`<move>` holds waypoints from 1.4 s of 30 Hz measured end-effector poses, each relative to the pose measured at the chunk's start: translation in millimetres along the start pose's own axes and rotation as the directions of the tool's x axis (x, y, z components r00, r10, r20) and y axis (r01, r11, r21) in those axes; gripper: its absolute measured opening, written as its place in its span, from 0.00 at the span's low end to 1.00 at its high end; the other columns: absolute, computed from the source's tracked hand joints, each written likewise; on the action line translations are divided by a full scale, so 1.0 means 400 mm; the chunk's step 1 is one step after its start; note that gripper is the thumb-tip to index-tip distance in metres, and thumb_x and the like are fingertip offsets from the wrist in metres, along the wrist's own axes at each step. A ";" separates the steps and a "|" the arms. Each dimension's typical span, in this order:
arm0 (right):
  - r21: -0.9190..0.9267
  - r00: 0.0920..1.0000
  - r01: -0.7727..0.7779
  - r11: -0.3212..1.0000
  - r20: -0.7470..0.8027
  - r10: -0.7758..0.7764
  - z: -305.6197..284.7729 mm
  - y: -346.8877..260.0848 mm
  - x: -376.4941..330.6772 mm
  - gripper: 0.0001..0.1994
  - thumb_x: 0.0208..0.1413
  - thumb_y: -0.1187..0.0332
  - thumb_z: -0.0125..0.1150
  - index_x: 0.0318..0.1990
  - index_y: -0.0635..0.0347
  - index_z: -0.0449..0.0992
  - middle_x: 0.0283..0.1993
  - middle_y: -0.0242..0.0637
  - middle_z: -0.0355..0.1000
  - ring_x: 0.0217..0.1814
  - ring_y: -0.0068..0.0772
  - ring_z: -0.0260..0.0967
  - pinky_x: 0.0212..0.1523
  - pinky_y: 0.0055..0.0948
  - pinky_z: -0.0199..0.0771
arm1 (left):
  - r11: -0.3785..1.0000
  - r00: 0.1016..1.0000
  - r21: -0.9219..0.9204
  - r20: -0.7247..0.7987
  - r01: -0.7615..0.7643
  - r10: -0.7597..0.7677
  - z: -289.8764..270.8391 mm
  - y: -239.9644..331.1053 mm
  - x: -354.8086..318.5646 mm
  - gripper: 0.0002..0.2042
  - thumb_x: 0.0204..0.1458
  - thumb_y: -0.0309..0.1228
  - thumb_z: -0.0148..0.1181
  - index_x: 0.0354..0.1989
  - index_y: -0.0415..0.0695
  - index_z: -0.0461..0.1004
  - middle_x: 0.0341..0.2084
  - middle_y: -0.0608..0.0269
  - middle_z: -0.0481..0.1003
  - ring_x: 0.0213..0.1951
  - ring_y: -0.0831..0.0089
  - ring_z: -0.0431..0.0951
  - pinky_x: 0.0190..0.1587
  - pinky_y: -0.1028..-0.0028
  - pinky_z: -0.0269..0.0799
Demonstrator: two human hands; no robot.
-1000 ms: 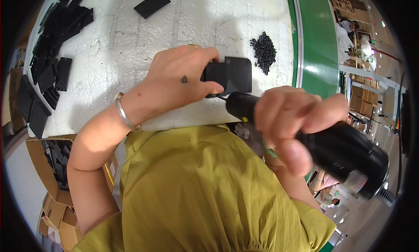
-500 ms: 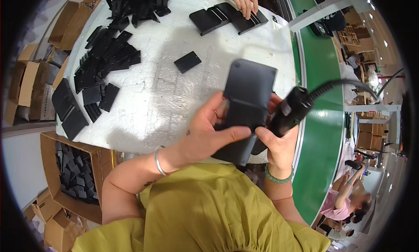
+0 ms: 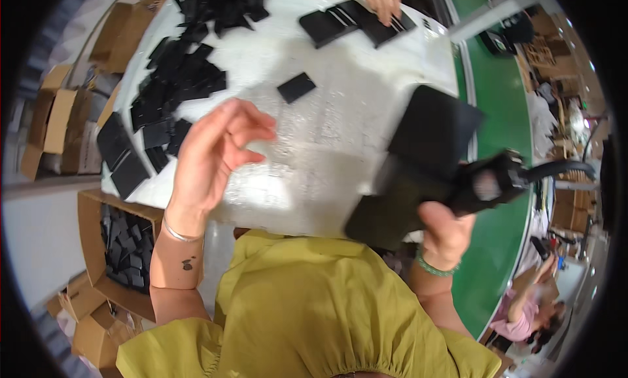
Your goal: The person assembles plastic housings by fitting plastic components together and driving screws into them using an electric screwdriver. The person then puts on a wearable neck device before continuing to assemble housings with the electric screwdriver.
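Observation:
My right hand [image 3: 448, 231] grips a black corded electric screwdriver [image 3: 487, 181], its tip hidden, together with a black hinged panel [image 3: 432, 129]. The panel is blurred and stands tilted over the table's near right edge. To the left, my left hand [image 3: 219, 152] is raised over the table with fingers curled apart and nothing in them. A small black rectangular plate [image 3: 296, 88] lies alone on the white table beyond my hands. Nearest my left hand is a heap of black plates [image 3: 180, 83].
Another person's hand [image 3: 383, 1] touches black hinged panels [image 3: 327, 26] at the far edge of the white table [image 3: 314, 181]. Two joined panels [image 3: 122, 157] lie at the left edge. A cardboard box [image 3: 91, 231] of black pieces stands below. A green surface [image 3: 500, 136] runs along the right.
My left hand has let go of the black hinged panel and moved left. My right hand has carried the panel and screwdriver to the right. The view has shifted slightly.

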State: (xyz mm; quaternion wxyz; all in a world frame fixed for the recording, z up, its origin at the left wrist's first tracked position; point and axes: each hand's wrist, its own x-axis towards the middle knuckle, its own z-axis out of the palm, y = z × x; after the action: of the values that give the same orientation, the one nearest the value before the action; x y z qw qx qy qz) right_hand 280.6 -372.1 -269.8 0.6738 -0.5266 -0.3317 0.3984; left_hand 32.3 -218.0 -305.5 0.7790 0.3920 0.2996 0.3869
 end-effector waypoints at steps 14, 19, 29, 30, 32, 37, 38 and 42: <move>0.021 0.984 -0.074 0.997 0.167 0.070 0.000 0.059 0.079 0.25 0.52 0.70 0.56 0.56 0.67 0.58 0.39 0.44 0.71 0.26 0.24 0.65 0.28 0.19 0.66 | 0.843 0.428 0.495 -0.729 -0.209 0.534 -0.231 0.026 -0.258 0.05 0.54 0.30 0.57 0.36 0.43 0.73 0.31 0.67 0.75 0.25 0.82 0.73 0.28 0.83 0.72; 0.079 0.961 -0.088 0.993 0.271 0.064 -0.002 0.073 0.082 0.23 0.54 0.71 0.54 0.56 0.66 0.58 0.39 0.41 0.70 0.26 0.22 0.63 0.28 0.18 0.65 | 0.988 0.582 0.100 -0.799 -0.114 0.149 -0.376 0.024 -0.325 0.04 0.56 0.30 0.54 0.34 0.44 0.72 0.27 0.67 0.74 0.26 0.80 0.75 0.26 0.82 0.73; 0.098 0.963 -0.070 0.993 0.267 0.041 -0.049 0.080 0.099 0.22 0.56 0.72 0.52 0.58 0.63 0.57 0.41 0.40 0.69 0.28 0.20 0.60 0.31 0.20 0.63 | 0.799 -0.019 0.307 -0.938 -0.517 0.347 -0.579 -0.005 -0.481 0.05 0.53 0.27 0.56 0.36 0.39 0.72 0.25 0.65 0.73 0.23 0.77 0.73 0.29 0.77 0.76; 0.101 0.965 -0.067 0.993 0.258 0.039 -0.058 0.081 0.104 0.22 0.56 0.72 0.52 0.58 0.63 0.57 0.41 0.40 0.69 0.28 0.20 0.60 0.31 0.20 0.63 | 0.810 -0.002 0.232 -0.962 -0.539 0.275 -0.616 0.002 -0.508 0.07 0.54 0.27 0.56 0.38 0.39 0.71 0.26 0.62 0.74 0.24 0.74 0.74 0.31 0.75 0.77; 0.111 0.976 -0.044 0.993 0.218 0.019 -0.081 0.077 0.101 0.22 0.56 0.73 0.53 0.58 0.64 0.57 0.40 0.40 0.69 0.28 0.20 0.60 0.30 0.19 0.63 | 0.741 0.100 0.092 -0.973 -0.665 0.210 -0.696 -0.004 -0.553 0.10 0.54 0.27 0.56 0.42 0.37 0.69 0.30 0.57 0.74 0.29 0.66 0.76 0.36 0.72 0.78; 0.098 0.982 -0.177 0.979 0.079 0.170 0.016 0.045 0.109 0.23 0.44 0.77 0.57 0.51 0.65 0.62 0.32 0.39 0.72 0.24 0.24 0.64 0.27 0.22 0.65 | 0.834 0.383 -0.086 -0.911 -0.545 0.156 -0.654 0.030 -0.500 0.14 0.56 0.29 0.51 0.46 0.34 0.67 0.38 0.51 0.74 0.35 0.65 0.76 0.38 0.74 0.77; 0.088 0.978 -0.179 0.980 0.122 0.167 0.013 0.043 0.112 0.23 0.44 0.77 0.58 0.50 0.66 0.62 0.32 0.40 0.72 0.24 0.24 0.64 0.27 0.23 0.65 | 0.870 0.518 -0.051 -0.820 -0.491 0.244 -0.594 0.046 -0.434 0.14 0.56 0.31 0.51 0.47 0.36 0.68 0.37 0.55 0.74 0.36 0.70 0.76 0.35 0.76 0.75; 0.063 0.990 -0.110 0.992 0.096 0.104 -0.017 0.010 0.092 0.23 0.43 0.74 0.61 0.48 0.67 0.62 0.25 0.38 0.69 0.22 0.25 0.64 0.25 0.22 0.64 | 0.883 0.724 0.404 -0.532 -0.238 0.438 -0.184 0.103 -0.057 0.14 0.53 0.34 0.54 0.47 0.44 0.71 0.37 0.65 0.74 0.34 0.81 0.72 0.32 0.83 0.66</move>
State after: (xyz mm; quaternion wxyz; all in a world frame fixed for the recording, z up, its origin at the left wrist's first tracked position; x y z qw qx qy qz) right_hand 302.5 -342.1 -274.1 0.6528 -0.5014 -0.3203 0.4689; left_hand -51.4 -192.9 -304.9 0.4842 0.4108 0.5129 0.5777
